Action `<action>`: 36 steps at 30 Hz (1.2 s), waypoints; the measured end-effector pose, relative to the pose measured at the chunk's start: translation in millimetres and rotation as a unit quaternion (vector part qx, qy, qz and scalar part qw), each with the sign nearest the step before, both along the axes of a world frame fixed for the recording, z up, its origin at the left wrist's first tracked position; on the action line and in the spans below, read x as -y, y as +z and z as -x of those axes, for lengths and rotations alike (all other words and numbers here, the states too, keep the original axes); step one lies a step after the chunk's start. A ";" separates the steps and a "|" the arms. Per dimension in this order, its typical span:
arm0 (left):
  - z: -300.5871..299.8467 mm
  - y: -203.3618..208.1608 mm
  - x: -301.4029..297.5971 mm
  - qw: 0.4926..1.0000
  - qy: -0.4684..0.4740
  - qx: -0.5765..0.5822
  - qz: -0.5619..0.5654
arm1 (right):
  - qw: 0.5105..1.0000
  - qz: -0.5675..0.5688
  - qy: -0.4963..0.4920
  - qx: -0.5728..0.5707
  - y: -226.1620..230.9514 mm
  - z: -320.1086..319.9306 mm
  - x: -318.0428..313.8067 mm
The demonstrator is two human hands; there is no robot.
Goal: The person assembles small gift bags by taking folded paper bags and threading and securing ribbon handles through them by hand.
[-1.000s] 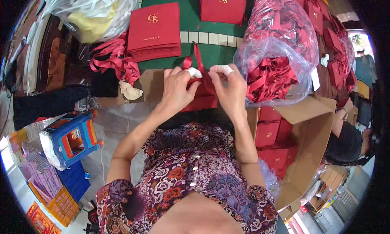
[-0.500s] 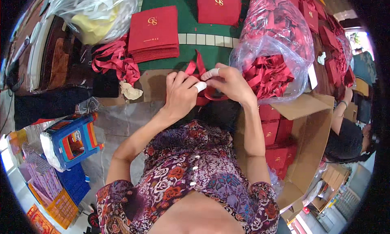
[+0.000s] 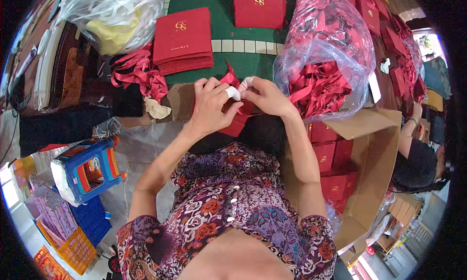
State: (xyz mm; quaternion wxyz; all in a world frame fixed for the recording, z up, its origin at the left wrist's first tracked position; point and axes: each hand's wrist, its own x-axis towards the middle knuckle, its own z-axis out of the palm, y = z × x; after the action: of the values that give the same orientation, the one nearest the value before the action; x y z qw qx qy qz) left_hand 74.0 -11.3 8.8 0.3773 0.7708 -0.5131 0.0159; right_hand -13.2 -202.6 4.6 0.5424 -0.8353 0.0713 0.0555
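Note:
My left hand (image 3: 212,109), with white tape round a finger, is curled at the table's near edge on a red ribbon (image 3: 229,76), whose free end sticks up beyond the fingers. My right hand (image 3: 267,96), also with a taped finger, pinches the ribbon close beside the left fingertips. Beneath the hands lies a red paper bag (image 3: 234,126), mostly covered by them. Just past the left hand stands a stack of flat red bags (image 3: 182,37) with gold print. Right of my right hand, a clear plastic sack (image 3: 323,88) spills red ribbons.
Loose red ribbons (image 3: 138,73) and a crumpled paper scrap (image 3: 156,108) lie left. More red bags (image 3: 259,8) sit at the back. An open cardboard box (image 3: 372,153) holding red bags stands at my right. A blue plastic stool (image 3: 85,170) is at left; another person's arm (image 3: 406,131) shows far right.
The ribbon loop between my hands has drawn in, and its upright end sits lower. My left thumb has come out toward the right fingers. More of the red bag shows below the hands.

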 end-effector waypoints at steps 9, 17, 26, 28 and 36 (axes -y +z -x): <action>4.1 5.1 2.2 0.996 -0.015 -0.079 -0.026 | 0.987 0.035 -0.149 0.043 3.9 -9.3 9.6; -9.7 -6.0 11.2 0.993 0.108 -0.041 -0.025 | 0.923 0.384 -0.009 -0.021 52.2 63.6 1.2; -12.7 -30.7 33.1 0.990 0.134 -0.021 0.041 | 0.984 0.075 -0.162 -0.009 42.3 37.1 -28.0; 4.3 -25.5 22.0 0.985 0.134 -0.085 0.073 | 0.974 -0.041 -0.222 -0.011 36.7 25.9 -32.6; 59.1 -20.4 -10.3 0.825 -0.053 -0.561 0.055 | 0.951 0.100 -0.278 0.091 16.2 -9.6 -52.9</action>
State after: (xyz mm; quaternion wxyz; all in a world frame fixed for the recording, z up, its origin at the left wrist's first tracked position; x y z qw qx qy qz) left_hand 14.9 -1.1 -11.5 0.6420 0.5967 -0.2513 -0.4106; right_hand -3.6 -149.7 20.8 0.4542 -0.8340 0.2556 -0.1812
